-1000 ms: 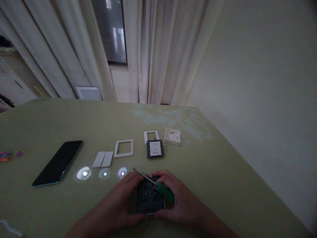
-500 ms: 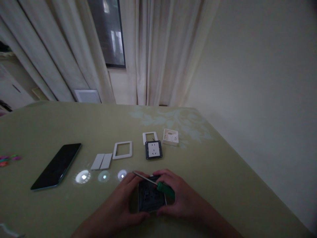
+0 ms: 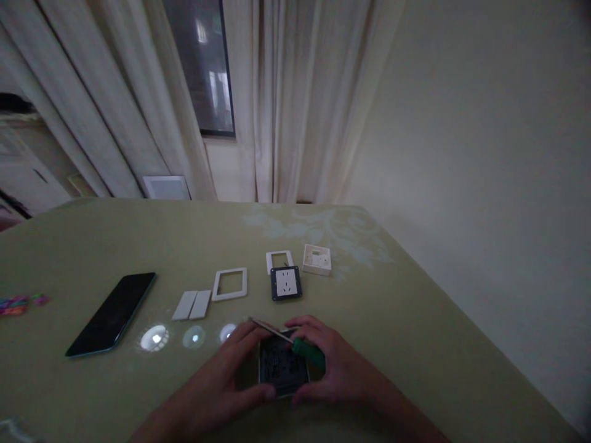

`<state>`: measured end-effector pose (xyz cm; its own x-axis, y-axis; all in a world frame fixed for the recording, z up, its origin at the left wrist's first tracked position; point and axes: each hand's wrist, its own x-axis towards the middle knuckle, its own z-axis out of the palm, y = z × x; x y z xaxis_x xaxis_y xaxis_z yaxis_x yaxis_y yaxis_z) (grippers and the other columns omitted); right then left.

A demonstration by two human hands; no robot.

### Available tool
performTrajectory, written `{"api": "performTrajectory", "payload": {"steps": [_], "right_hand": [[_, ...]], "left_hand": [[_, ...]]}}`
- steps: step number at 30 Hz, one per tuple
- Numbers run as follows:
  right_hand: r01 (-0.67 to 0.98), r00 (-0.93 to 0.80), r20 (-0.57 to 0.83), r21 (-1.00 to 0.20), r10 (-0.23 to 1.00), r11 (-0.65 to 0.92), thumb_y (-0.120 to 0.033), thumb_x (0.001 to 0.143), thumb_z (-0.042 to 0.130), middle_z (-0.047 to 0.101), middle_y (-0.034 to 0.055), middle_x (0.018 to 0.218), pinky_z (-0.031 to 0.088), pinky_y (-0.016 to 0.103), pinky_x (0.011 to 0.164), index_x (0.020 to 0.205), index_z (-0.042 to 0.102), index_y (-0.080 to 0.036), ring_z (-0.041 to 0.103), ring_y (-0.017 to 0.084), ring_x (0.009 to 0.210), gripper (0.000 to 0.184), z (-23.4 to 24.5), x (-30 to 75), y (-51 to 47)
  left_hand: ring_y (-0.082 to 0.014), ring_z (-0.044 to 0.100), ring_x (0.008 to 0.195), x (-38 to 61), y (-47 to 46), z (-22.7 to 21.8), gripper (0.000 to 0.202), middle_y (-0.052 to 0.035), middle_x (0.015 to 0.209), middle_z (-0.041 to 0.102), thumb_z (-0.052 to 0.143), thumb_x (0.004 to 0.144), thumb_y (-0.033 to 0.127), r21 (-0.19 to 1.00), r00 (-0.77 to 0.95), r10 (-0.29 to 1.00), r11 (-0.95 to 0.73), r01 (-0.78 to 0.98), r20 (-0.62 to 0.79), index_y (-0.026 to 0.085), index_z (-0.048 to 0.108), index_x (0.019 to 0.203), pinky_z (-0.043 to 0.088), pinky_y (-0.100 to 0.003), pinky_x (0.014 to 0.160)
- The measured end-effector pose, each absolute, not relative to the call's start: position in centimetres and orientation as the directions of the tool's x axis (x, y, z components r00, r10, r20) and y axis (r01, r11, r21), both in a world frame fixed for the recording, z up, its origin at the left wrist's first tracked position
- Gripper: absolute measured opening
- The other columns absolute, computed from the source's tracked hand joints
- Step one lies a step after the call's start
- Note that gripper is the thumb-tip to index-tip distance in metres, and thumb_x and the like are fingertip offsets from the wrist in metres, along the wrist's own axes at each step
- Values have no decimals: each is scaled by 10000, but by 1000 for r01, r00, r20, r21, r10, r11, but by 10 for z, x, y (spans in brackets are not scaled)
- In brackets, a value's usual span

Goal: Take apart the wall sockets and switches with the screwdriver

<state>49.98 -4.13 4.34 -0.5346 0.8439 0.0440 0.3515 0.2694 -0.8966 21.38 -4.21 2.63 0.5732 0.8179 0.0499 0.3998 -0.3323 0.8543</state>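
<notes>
Both my hands grip a dark square switch module [image 3: 281,369] lying on the green table near its front edge. My left hand [image 3: 226,378] curls around its left side, thumb at the lower edge. My right hand [image 3: 330,369] wraps the right side and also pins a green-handled screwdriver [image 3: 307,352], whose metal shaft points up-left across the module. The module's inner face looks up at me.
Beyond my hands lie a socket insert [image 3: 286,283], a small white frame [image 3: 279,260], a white box [image 3: 316,259], a larger white frame [image 3: 229,284], two white rocker plates [image 3: 191,305], and a black phone [image 3: 112,314]. Coloured bits [image 3: 18,303] lie far left. A wall stands right.
The view has shifted slightly; my hands keep the same hold on the module and screwdriver, with no clear movement of either.
</notes>
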Motion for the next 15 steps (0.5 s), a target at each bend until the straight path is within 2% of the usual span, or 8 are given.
{"api": "performTrajectory", "payload": {"steps": [3,5,6,7,10,15], "right_hand": [[321,-454,58,-920,889,225,-581,736,971,617,161,1554,436,523,1232,1232,765,-219,587,375,1450,648,44,500,-41],[289,-391,92,-932,916,218,-579,831,900,657,158,1493,450,508,1212,1249,747,-213,617,357,1407,576,44,501,-40],[275,-362,111,-936,925,220,-567,861,873,678,151,1456,462,493,1195,1248,737,-215,637,345,1376,540,43,501,-39],[261,-335,127,-940,934,222,-549,883,853,695,141,1422,474,475,1176,1241,729,-219,654,331,1346,502,43,501,-38],[230,-270,167,-945,948,232,-479,927,803,728,113,1339,493,422,1129,1189,720,-224,684,298,1285,376,42,500,-36],[238,-211,193,-941,958,242,-418,950,752,757,75,1206,515,375,1037,1189,717,-222,712,258,1155,312,42,498,-36]], "left_hand": [[-329,689,1275,201,-22,29,407,-98,1451,694,631,1042,509,751,407,908,-337,568,100,326,702,1399,602,-430,1029],[-300,754,1067,190,-2,32,399,-108,1265,768,521,1077,504,572,262,956,-290,768,133,268,759,1292,632,-392,893],[-296,762,1039,183,9,33,405,-104,1206,785,484,1080,477,445,205,965,-256,858,162,254,777,1247,625,-397,921],[-322,753,1081,177,20,35,406,-126,1206,786,467,1071,418,387,162,970,-223,895,182,226,785,1235,603,-437,989],[-396,710,1222,163,46,38,414,-180,1282,782,448,1034,295,286,132,975,-180,941,179,172,804,1207,528,-523,1111],[-346,760,1178,155,63,39,411,-146,1282,808,433,1025,184,181,193,978,-204,962,78,208,836,1104,566,-443,1046]]}}
